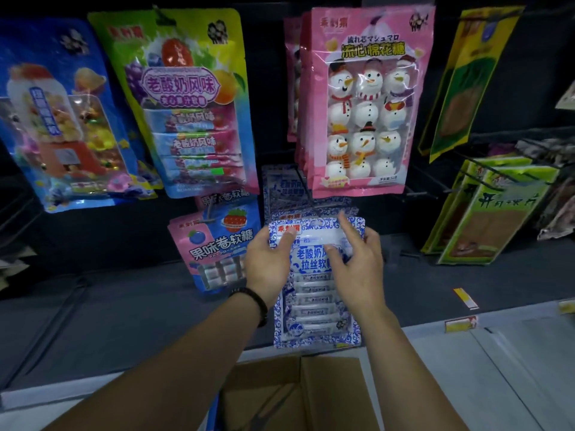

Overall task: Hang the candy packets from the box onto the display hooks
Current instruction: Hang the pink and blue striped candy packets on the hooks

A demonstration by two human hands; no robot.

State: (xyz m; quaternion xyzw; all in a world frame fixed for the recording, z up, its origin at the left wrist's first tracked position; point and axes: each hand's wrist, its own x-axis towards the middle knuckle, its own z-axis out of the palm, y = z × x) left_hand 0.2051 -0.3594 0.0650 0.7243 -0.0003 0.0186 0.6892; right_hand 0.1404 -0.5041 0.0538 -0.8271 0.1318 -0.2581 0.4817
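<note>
Black display wall [267,88]: hung with rows of packets.
Cardboard box [329,396]: open, at the bottom edge of the view, directly below the held packet.
Pink snowman packet [367,104]: hangs at upper centre-right, above both hands.
Blue-and-white candy packet [314,300]: held upright in front of the wall, above the box; its top overlaps the same-patterned hanging packets [280,188] behind it.
Strawberry packet [217,244]: hangs just left of the held packet.
Left hand [267,262]: grips the held packet's top left corner, thumb on the front.
Right hand [357,269]: grips the upper right edge, thumb on the front, forefinger pointing up.
Bead bracelet [253,301]: dark, on the left wrist.
</note>
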